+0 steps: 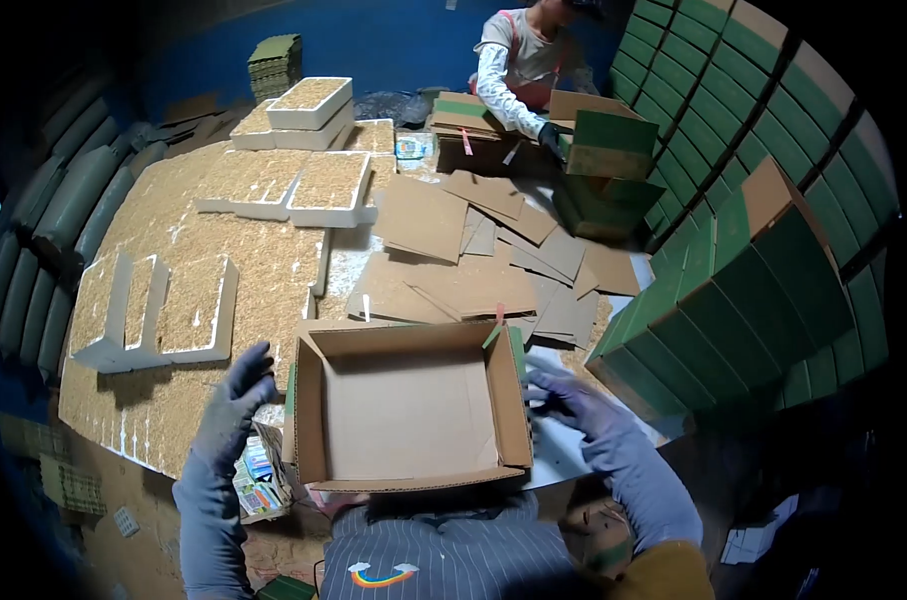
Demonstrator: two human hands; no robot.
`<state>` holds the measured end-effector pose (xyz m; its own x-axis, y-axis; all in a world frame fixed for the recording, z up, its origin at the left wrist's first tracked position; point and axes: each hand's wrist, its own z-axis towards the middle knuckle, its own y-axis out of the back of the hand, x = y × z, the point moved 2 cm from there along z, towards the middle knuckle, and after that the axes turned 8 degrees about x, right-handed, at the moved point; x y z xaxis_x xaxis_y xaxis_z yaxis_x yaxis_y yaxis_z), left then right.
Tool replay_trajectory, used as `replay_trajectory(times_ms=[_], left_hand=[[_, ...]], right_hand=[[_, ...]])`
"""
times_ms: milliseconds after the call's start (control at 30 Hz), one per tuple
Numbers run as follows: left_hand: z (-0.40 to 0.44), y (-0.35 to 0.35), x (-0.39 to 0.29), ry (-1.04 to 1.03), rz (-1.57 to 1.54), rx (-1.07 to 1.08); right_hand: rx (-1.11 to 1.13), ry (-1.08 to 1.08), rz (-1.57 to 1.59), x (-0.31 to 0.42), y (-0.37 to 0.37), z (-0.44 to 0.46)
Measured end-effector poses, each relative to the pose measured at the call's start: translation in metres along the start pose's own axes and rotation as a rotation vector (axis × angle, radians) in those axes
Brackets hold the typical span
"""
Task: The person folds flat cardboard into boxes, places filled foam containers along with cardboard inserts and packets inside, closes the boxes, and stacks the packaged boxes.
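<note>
An open cardboard box [409,415] with green outer sides stands upright in front of me, its inside bare. My left hand [239,400], in a grey glove, is just left of the box, fingers apart and holding nothing. On the other side, my right hand [574,403], also gloved, is beside the box's right wall with its fingers spread; whether a fingertip touches the wall is hard to tell. Flat brown cardboard pieces [424,217] lie loosely beyond the box. A small carton of printed packets [259,475] is below my left hand.
White trays [329,185] filled with tan granules stand on a wide granule-covered surface [174,220] at left. Green boxes [744,290] are stacked at right. Across the table a co-worker [524,60] reaches into a green box [609,145]. Filled sacks [69,210] line the far left.
</note>
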<state>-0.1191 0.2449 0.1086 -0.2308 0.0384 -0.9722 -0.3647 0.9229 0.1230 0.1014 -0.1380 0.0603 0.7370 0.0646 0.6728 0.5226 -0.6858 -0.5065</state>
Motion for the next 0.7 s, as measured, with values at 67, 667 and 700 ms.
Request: replay_trajectory(times_ms=[67,667,700], left_hand=[[0.005,-0.002,0.045,0.018,0.554,0.419],[0.045,-0.125,0.016,-0.071,0.436,0.62],[0.047,-0.154,-0.004,0.04,0.332,0.678]], right_hand=[[-0.027,-0.053,-0.342,-0.036,0.008,0.017],[-0.312,0.513,0.011,-0.15,-0.003,-0.041],[-0.372,0.548,0.198,-0.193,0.044,-0.063]])
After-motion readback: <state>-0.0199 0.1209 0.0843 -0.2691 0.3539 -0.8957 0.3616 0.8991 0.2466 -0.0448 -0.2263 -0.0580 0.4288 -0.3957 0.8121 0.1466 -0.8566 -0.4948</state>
